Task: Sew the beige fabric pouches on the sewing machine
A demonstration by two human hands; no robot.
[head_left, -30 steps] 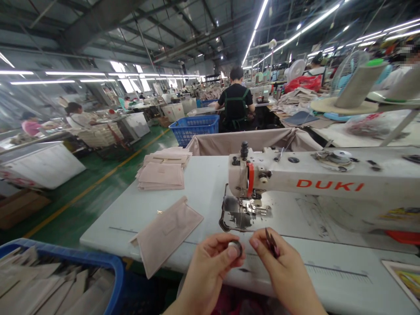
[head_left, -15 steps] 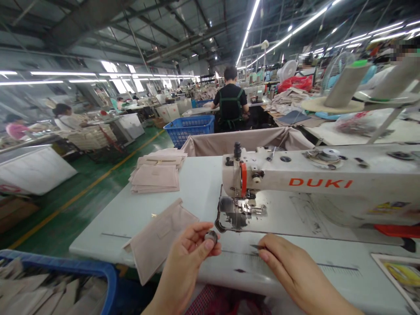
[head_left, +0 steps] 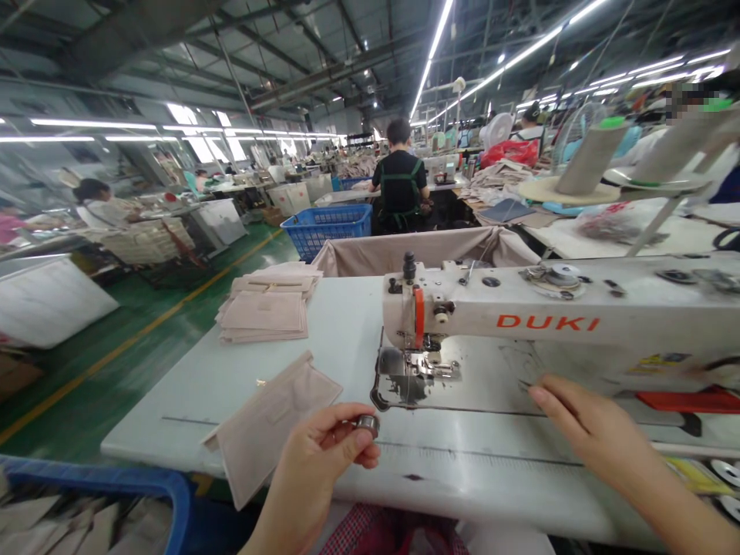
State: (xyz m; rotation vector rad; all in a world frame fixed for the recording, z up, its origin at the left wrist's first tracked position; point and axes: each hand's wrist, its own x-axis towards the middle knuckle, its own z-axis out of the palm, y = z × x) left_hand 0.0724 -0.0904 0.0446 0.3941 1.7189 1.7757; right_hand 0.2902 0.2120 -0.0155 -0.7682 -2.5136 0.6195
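Observation:
My left hand [head_left: 315, 462] is closed in a pinch on a small round metal bobbin [head_left: 368, 423], held above the front edge of the white table [head_left: 347, 324], just in front of the needle plate [head_left: 405, 378] of the white DUKI sewing machine [head_left: 543, 320]. My right hand [head_left: 590, 424] lies low on the machine bed under the arm, fingers together and pointing left. A thin dark tip, seemingly a small dark pointed tool [head_left: 523, 383], shows at its fingertips; the rest is hidden under the hand.
A beige fabric piece [head_left: 271, 424] lies left of the bobbin, with a stack of the same pieces [head_left: 266, 312] behind it. A blue bin [head_left: 144, 486] is at lower left. A cloth trough [head_left: 428, 250], a blue basket [head_left: 327, 227] and a seated person in black [head_left: 400, 185] are beyond.
My right hand has moved away from the left hand, going right along the table to the machine bed. My left hand has kept the bobbin and drifted slightly left. The view has shifted right.

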